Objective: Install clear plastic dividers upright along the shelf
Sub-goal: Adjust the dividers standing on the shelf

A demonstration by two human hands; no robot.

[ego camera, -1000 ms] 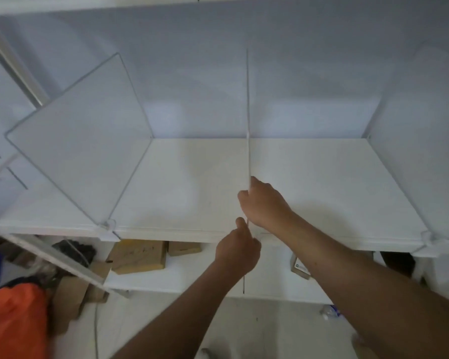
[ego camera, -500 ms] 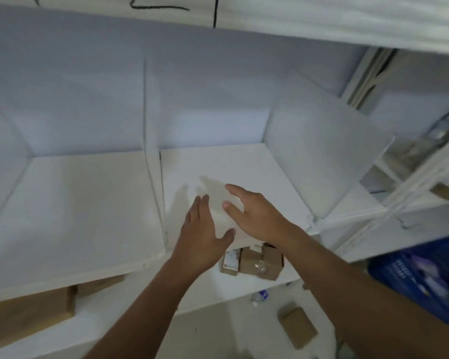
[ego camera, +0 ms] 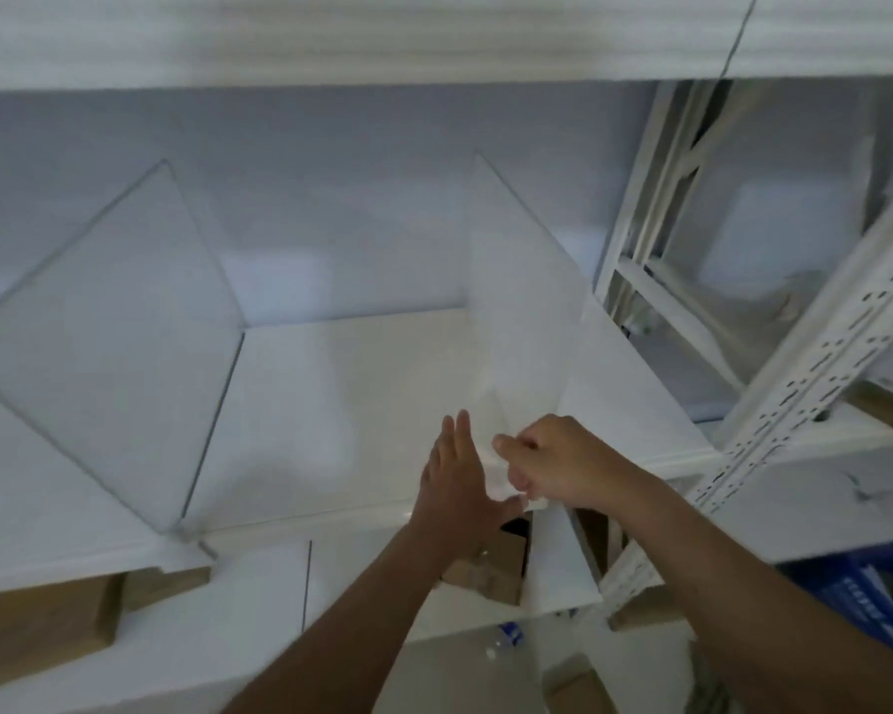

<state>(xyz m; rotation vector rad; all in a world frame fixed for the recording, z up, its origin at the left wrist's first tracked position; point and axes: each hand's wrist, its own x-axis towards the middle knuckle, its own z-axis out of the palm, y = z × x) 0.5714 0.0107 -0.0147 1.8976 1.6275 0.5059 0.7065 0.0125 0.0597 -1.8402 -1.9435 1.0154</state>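
A white shelf (ego camera: 341,404) carries two clear plastic dividers, both upright. The left divider (ego camera: 109,342) stands clipped at the shelf's front edge. The right divider (ego camera: 522,311) rises just beyond my hands. My left hand (ego camera: 460,481) lies flat with fingers straight against the left face of that divider's front lower corner. My right hand (ego camera: 552,461) is curled on the same corner from the right, fingers pinched at the divider's front edge near the shelf lip.
A white perforated metal upright (ego camera: 815,363) and rack frame (ego camera: 656,224) stand to the right. Cardboard boxes (ego camera: 47,626) sit on the lower shelf, another box (ego camera: 491,564) under my hands. A shelf board (ego camera: 434,38) hangs overhead. A blue package (ego camera: 862,595) lies at lower right.
My view and both hands have shifted right along the shelf, from the middle divider to the rightmost one. My hands, open half a second ago, now close around its front corner.
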